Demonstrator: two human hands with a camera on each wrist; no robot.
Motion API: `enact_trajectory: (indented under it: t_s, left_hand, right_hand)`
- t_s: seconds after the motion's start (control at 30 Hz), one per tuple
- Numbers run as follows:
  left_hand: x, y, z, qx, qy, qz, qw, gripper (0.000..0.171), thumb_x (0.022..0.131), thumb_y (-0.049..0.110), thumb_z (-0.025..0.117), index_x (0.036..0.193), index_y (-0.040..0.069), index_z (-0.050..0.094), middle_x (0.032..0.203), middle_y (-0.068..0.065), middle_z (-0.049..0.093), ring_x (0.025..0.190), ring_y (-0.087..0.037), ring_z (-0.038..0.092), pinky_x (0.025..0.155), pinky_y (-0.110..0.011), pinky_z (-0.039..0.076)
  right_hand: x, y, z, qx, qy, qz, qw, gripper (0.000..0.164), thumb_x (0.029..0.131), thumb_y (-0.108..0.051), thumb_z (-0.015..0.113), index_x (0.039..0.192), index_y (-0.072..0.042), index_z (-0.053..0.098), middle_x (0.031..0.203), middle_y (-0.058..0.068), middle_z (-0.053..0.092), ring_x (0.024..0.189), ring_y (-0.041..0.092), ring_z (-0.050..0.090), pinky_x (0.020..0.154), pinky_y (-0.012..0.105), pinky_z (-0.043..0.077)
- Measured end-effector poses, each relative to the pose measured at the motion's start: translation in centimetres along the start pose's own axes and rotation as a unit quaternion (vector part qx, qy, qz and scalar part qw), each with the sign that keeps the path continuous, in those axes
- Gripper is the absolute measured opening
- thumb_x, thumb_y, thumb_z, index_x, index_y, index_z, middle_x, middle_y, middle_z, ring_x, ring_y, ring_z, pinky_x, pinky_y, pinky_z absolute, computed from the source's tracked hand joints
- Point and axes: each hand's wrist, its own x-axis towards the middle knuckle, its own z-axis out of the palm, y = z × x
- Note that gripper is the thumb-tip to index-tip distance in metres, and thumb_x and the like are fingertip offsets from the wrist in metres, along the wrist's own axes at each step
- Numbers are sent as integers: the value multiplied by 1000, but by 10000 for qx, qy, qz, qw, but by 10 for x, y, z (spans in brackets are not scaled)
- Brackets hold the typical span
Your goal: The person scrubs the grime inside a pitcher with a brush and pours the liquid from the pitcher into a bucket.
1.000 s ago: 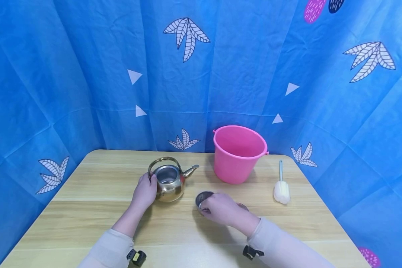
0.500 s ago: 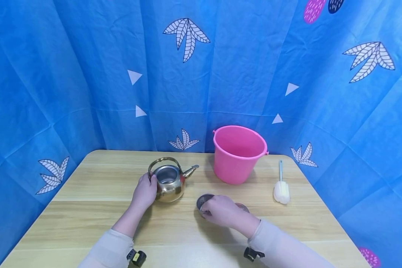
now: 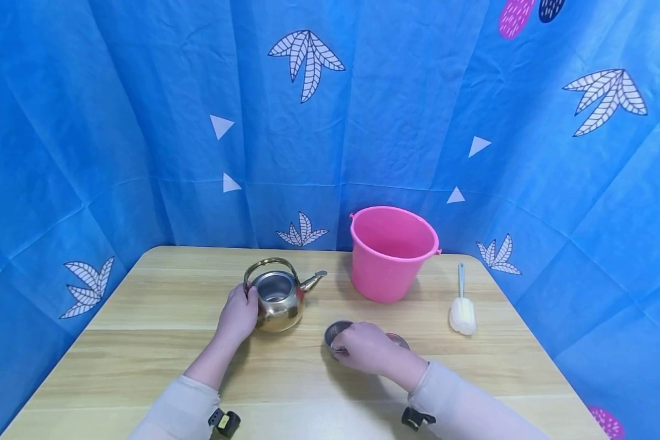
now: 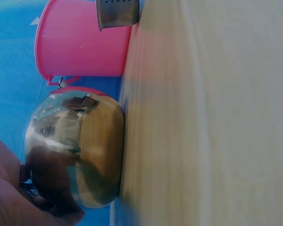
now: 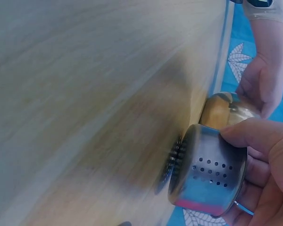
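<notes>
A brass-coloured kettle (image 3: 282, 311) stands upright and lidless on the table, its arched handle raised and its spout pointing right. My left hand (image 3: 239, 313) grips it at the back, beside the foot of the handle. Fingers and thumb of my right hand (image 3: 365, 348) pinch the rim of a metal tea strainer (image 5: 212, 165), a short cup with rows of small holes. Its perforated base is close over the tabletop, slightly tilted, in the right wrist view. Behind the right hand, a round lid-like piece (image 3: 398, 340) shows only its edge; the hand covers the rest.
A pink bucket (image 3: 385, 278) stands at the back, right of the kettle spout. Farther right lies a brush (image 3: 462, 315) with a white sponge head and pale blue handle. Blue patterned curtain (image 3: 187, 122) surrounds the wooden table (image 3: 143, 305) at the back and sides.
My right hand has shifted slightly toward me and down with the tea strainer. The left hand and the kettle have stayed in place.
</notes>
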Motion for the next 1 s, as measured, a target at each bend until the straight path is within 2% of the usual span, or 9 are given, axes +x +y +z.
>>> enact_trajectory:
  t_s: [0.27,1.0]
  left_hand:
    - [0,-2,0,29,-16,-45,10000,48,107,22,31,136,-16,42,135,-39,45,130,-52,43,110,-61,33]
    - [1,-4,1,-45,41,9,10000,51,107,22,31,138,-18,39,135,-39,45,131,-52,42,110,-61,33]
  right_hand:
    - [-1,1,1,46,-97,41,9999,43,86,-21,76,58,-23,43,55,-14,40,54,4,40,51,21,40]
    - [-6,-2,-4,174,-407,130,9989,35,84,-17,76,62,-23,49,58,-12,43,55,7,43,55,25,44]
